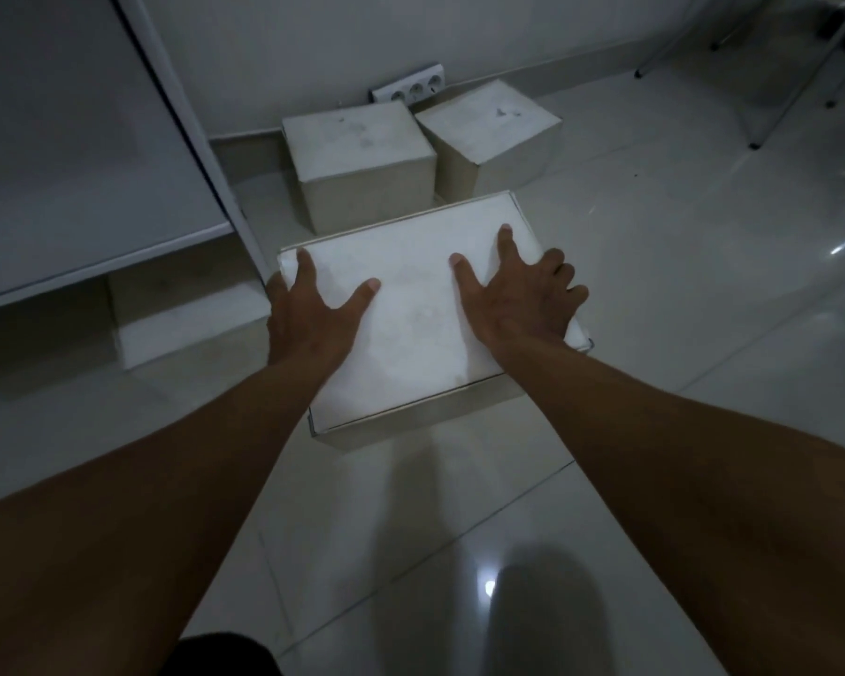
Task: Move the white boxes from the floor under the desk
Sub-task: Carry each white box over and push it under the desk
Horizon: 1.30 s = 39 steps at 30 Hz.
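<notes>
Two bare forearms reach forward from the bottom of the view, over a glossy pale tiled floor (654, 265) that reflects a small spot of light. Both hands grasp a flat white box (415, 309), the largest and nearest of the boxes, which sits tilted a little to the room's lines. Whether it rests on the floor or is lifted just clear of it cannot be told.

On the box's left edge, the left hand (313, 309) has its thumb lying across the lid and its fingers curled down over the side. Opposite it, the right hand (518, 295) lies spread on the lid near the right edge, thumb and forefinger flat on top and the other fingers bent over the side.

Just behind the flat box stand two smaller cube-shaped white boxes side by side, close to the wall: the left cube box (357, 158) squarely placed, the right cube box (489, 124) turned at an angle. Behind them a white power strip (409, 89) lies against the wall.

To the left is a white worktop (69, 163) seen from above. Another white box (167, 319) sits in shadow on the floor beneath it. Thin dark-footed metal legs (752, 143) show at upper right.
</notes>
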Available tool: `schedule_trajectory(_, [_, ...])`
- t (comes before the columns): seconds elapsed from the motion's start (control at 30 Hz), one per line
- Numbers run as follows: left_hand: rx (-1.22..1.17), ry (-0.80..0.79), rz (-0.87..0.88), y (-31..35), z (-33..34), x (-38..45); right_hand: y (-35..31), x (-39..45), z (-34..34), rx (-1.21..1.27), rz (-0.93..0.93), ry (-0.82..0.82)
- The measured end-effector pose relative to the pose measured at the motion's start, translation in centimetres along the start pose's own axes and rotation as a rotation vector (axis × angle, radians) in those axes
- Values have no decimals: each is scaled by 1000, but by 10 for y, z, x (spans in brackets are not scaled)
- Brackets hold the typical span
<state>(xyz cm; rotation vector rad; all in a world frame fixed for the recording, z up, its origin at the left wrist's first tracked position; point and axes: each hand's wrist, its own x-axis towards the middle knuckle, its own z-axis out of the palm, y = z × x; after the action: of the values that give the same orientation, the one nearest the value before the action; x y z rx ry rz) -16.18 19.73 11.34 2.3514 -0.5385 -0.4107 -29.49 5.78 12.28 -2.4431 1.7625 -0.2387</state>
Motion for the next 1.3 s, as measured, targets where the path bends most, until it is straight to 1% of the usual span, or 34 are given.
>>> schedule_trajectory(0.23, [55, 79, -27, -36, -27, -26, -19, -37, 19, 80, -45, -44])
schedule_trajectory(0.4, [87, 122, -94, -74, -60, -46, -48, -74, 28, 110, -136, -98])
schedule_trajectory(0.5, [94, 110, -152, -110, -86, -58, -74, -106, 38, 84, -174, -127])
schedule_trajectory(0.77, [115, 228, -247, -225, -168, -84, -166, -205, 71, 114, -323, -169])
schedule_trajectory(0.93, [139, 262, -308, -294, -221, -100, -221, -267, 90, 110, -405, -216])
schedule_trajectory(1.1, [126, 242, -314, -349, -259, -92, -266, -314, 111, 114, -383, -219])
schedule_trajectory(1.3, [99, 189, -272, -402, -270, -75, -297, -346, 141, 61, -315, -168])
